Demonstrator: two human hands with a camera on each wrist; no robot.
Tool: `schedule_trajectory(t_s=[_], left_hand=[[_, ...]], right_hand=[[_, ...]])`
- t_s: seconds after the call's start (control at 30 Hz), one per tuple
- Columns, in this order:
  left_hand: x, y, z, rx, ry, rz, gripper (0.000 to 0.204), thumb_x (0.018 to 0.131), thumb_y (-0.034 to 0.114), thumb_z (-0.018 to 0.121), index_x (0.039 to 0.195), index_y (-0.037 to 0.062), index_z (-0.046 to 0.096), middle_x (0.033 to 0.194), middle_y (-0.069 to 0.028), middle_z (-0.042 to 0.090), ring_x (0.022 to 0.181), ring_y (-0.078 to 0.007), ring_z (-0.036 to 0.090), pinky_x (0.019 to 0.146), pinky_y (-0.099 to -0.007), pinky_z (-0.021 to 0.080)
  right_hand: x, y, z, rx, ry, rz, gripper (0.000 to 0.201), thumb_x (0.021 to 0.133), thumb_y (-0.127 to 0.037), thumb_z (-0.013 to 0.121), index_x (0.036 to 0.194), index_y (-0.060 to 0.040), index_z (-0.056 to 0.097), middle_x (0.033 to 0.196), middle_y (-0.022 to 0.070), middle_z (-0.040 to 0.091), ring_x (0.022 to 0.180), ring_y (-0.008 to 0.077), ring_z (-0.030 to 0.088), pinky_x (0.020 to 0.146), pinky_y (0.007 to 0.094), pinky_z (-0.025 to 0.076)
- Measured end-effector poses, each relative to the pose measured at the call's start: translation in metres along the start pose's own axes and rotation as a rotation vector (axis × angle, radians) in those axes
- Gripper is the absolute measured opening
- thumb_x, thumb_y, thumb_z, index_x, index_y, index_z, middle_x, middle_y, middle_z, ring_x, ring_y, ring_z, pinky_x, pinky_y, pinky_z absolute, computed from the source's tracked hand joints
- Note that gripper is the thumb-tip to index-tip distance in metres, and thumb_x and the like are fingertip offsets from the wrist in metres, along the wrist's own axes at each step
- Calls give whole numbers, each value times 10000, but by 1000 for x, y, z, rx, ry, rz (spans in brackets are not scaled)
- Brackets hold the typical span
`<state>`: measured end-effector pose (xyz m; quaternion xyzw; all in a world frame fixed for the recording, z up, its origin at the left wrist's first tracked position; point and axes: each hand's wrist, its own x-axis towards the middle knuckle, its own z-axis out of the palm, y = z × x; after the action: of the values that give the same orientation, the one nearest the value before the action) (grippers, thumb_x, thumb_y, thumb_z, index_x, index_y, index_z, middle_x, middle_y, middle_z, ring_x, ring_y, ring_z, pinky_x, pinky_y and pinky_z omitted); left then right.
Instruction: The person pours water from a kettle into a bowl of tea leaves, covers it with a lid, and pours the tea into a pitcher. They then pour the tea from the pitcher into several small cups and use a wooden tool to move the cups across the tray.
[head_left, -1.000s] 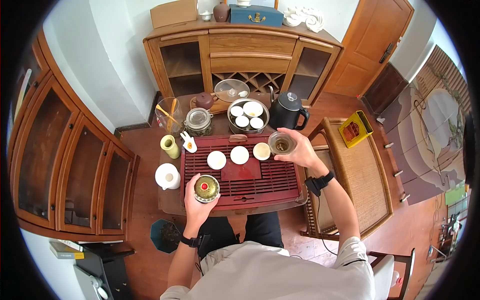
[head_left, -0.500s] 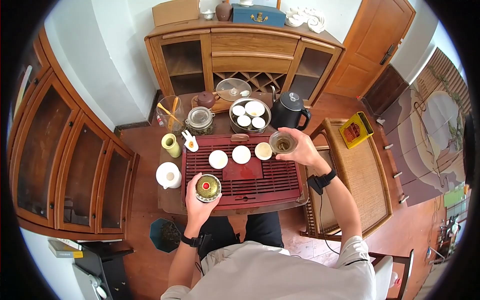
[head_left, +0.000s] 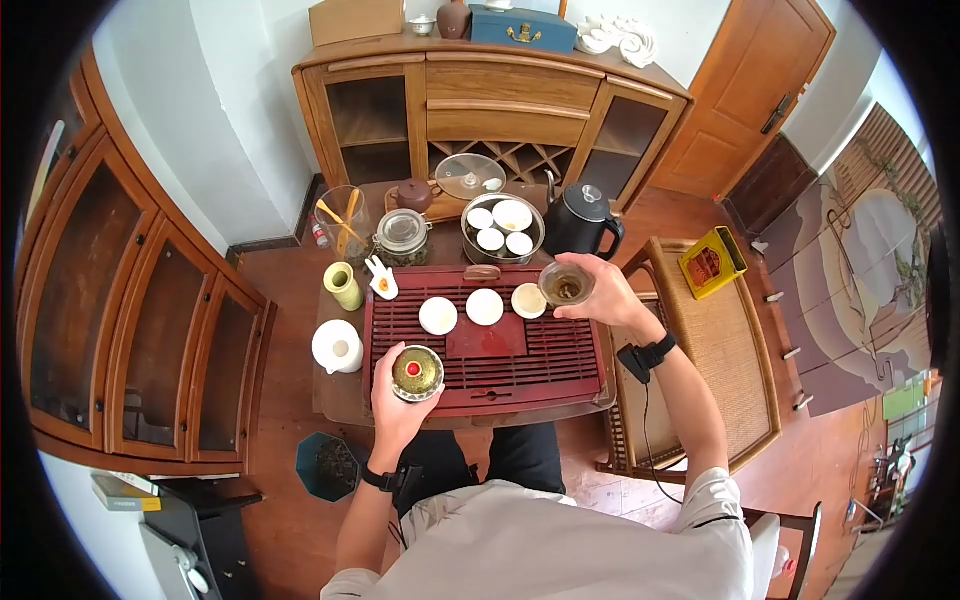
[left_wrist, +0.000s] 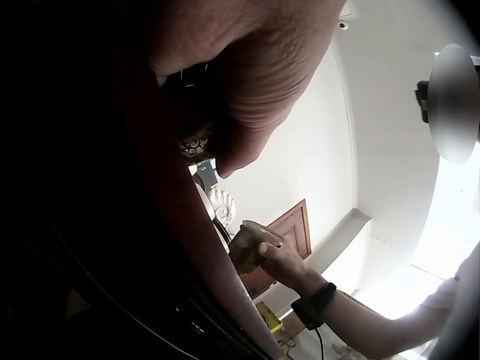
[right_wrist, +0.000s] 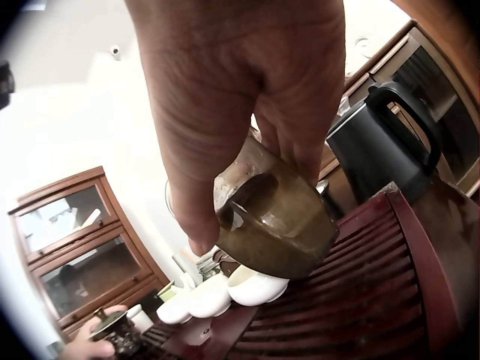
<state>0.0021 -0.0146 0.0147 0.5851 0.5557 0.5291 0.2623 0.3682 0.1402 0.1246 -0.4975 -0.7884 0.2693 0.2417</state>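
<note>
Clamps glass (head_left: 566,284) in right grip (head_left: 610,293), just right of the nearest cup (head_left: 528,301), and lidded bowl (head_left: 420,375) in left grip (head_left: 398,402), farther from that cup.

The tea tray (head_left: 545,372) has open room front right; white cups (head_left: 485,307) block its far middle, the kettle (head_left: 574,224) behind.
</note>
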Motion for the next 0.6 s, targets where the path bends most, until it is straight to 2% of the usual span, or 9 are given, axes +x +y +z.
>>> schedule_trajectory(t_s=[0.27, 0.33, 0.4, 0.47, 0.57, 0.6], left_hand=[[0, -1, -1, -3, -5, -1, 847, 730, 76, 949, 1467, 37, 532, 1322, -145, 617, 1225, -290, 639, 1074, -414, 517], [0, -1, -1, -1, -5, 0, 846, 730, 77, 949, 1466, 36, 533, 1323, -145, 618, 1225, -290, 639, 1073, -414, 517], [0, -1, 0, 0, -5, 0, 845, 730, 78, 949, 1465, 35, 534, 1323, -145, 618, 1224, -291, 640, 1073, -415, 517], [0, 1, -1, 0, -6, -15, 847, 722, 57, 947, 1462, 43, 535, 1318, -113, 625, 1235, -250, 632, 1087, -391, 509], [0, -2, 0, 2, 1, -5, 843, 725, 60, 948, 1461, 43, 536, 1330, -113, 621, 1240, -252, 630, 1090, -392, 508], [0, -2, 1, 1, 1, -5, 843, 725, 60, 948, 1461, 43, 536, 1330, -113, 621, 1240, -252, 630, 1090, -392, 508]], right_hand=[[4, 0, 0, -4, -33, 4, 908, 665, -229, 1007, 1445, 4, 606, 1347, 153, 708, 1249, 257, 692, 1106, 386, 540], [5, 5, 1, 28, 1, -35, 883, 638, -246, 995, 1411, -13, 639, 1299, 176, 714, 1207, 307, 705, 1075, 405, 552], [5, 2, -1, 15, -2, -32, 882, 637, -246, 994, 1410, -11, 640, 1298, 178, 714, 1207, 310, 705, 1075, 406, 552], [5, 0, -3, 3, -6, -31, 882, 636, -246, 994, 1409, -10, 641, 1298, 180, 715, 1207, 313, 705, 1076, 407, 551], [5, -3, -5, -17, -17, -36, 886, 637, -251, 994, 1411, -9, 638, 1295, 184, 714, 1206, 318, 704, 1075, 411, 551], [5, -3, -5, -28, -33, -27, 893, 652, -258, 998, 1423, -6, 626, 1317, 175, 710, 1224, 297, 698, 1088, 403, 544]])
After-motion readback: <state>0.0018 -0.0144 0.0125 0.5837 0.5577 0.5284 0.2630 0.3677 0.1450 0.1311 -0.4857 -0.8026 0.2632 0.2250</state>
